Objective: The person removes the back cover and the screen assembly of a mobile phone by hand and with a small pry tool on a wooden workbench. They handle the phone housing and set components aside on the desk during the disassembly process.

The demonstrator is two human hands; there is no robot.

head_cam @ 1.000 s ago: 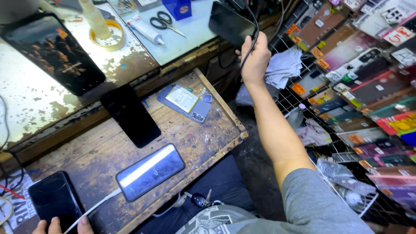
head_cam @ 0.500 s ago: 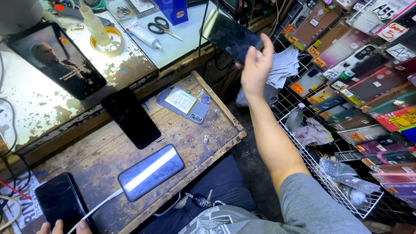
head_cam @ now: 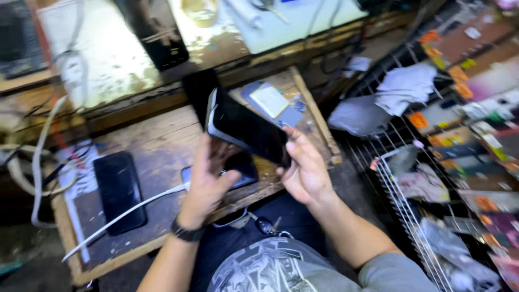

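A black phone [head_cam: 246, 128] with a pale edge hangs tilted above the wooden board [head_cam: 157, 141] over my lap. My right hand [head_cam: 304, 168] grips its lower right end with fingers and thumb. My left hand [head_cam: 210, 177], with a dark band at the wrist, is spread open just under the phone's left part, its fingers close to the underside; whether they touch it is hard to tell. A second dark phone [head_cam: 238, 166] lies flat on the board beneath, partly hidden by my left hand.
Another black phone [head_cam: 119, 190] lies at the board's left with a white cable [head_cam: 124, 213] running past it. A phone back cover [head_cam: 272, 101] rests at the board's far right. A worn bench [head_cam: 116, 59] stands behind. Wire racks [head_cam: 403, 208] of packaged cases fill the right.
My right hand has brought the black phone from the far bench down over the board. My left hand has left the phone at the left and come up under it. The view swung right.
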